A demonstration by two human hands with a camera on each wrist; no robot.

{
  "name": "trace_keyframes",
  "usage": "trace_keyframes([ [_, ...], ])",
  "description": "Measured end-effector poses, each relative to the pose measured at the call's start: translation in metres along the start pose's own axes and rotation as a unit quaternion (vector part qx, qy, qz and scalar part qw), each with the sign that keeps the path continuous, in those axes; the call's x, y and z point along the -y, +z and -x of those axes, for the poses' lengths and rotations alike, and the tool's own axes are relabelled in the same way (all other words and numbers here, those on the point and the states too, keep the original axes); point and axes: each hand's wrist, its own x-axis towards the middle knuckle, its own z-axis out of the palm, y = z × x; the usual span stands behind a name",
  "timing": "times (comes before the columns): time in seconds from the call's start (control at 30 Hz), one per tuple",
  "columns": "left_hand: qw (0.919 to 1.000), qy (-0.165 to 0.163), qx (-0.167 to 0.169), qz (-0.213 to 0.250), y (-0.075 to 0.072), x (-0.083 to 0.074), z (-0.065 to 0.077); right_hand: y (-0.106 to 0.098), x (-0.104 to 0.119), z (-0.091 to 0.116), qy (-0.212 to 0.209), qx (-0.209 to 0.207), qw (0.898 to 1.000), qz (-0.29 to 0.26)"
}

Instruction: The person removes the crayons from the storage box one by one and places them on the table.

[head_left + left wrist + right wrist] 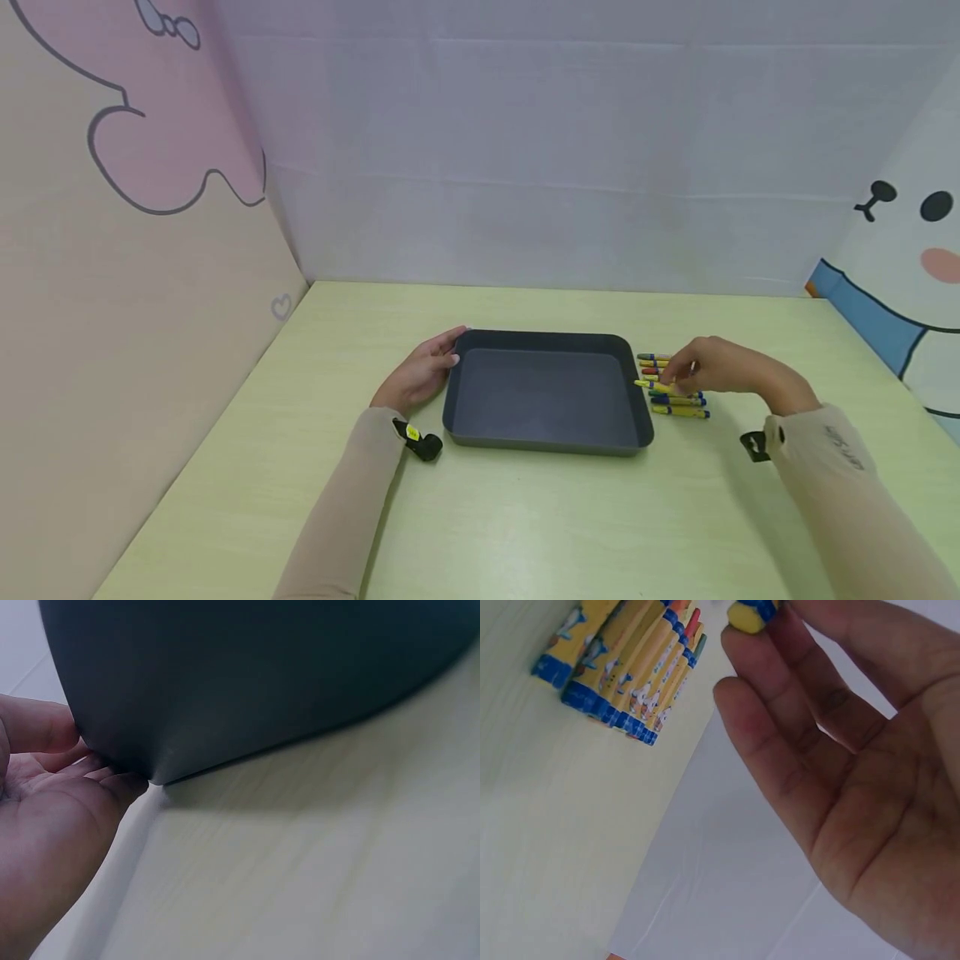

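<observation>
A dark grey rectangular tray lies on the table, its inside bare. My left hand grips the tray's far left corner, and in the left wrist view the thumb and fingers pinch its edge. Off the tray's right side, my right hand pinches a yellow crayon between thumb and fingertips. One end of that crayon shows at the top of the right wrist view; the fingers hide the rest. Below the hand, several crayons in yellow wrappers with blue ends lie side by side in a row.
The pale wooden table meets a white sheet at the back. A cartoon-printed panel stands along the left, another along the right. Black wrist camera gear sits at the left cuff.
</observation>
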Motion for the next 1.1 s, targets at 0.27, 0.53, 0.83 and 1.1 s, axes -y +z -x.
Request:
trace_keyframes([
  [0.27,1.0,0.0,0.007,-0.002,-0.001,0.0,-0.001,0.005,-0.012,0.009,0.002,0.017,1.0,-0.022],
  [0.53,0.9999,-0.002,0.01,0.011,0.0,-0.001,0.001,0.01,-0.018,0.012,-0.005,0.014,0.999,-0.032],
  [0.83,1.0,-0.002,0.004,0.005,0.0,0.001,0.001,0.017,-0.019,0.009,0.005,0.014,0.999,-0.031],
  [1.1,1.0,-0.001,0.004,0.004,0.0,0.002,-0.001,0.022,-0.019,0.01,0.019,0.024,0.999,-0.045],
])
